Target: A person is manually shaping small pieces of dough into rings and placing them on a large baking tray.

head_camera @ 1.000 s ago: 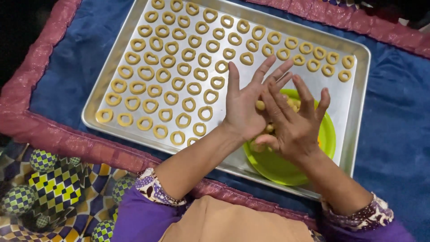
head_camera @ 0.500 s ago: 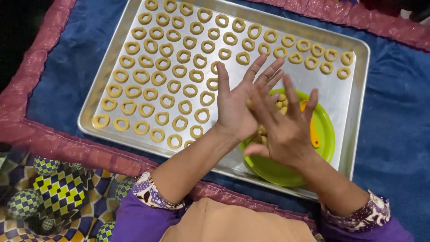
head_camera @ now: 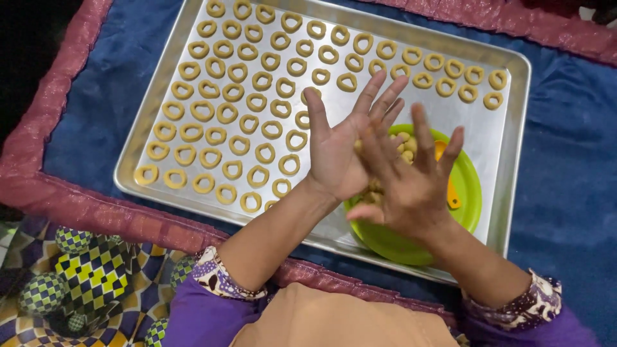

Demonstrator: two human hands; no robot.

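While the metal baking tray (head_camera: 508,193) on the blue cloth (head_camera: 565,148) lies as before, with its rows of dough rings (head_camera: 244,103), the right hand (head_camera: 411,183) has slid forward across the left hand (head_camera: 337,151). Palms are pressed together, fingers spread, above the green plate (head_camera: 469,193). Any dough between them is hidden; small dough pieces (head_camera: 406,144) show just behind the fingers.

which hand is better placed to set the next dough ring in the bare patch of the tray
Left, probably. The left hand sits beside the last dough rings and the bare patch of tray; the right hand hangs over the green plate, farther from the rows.
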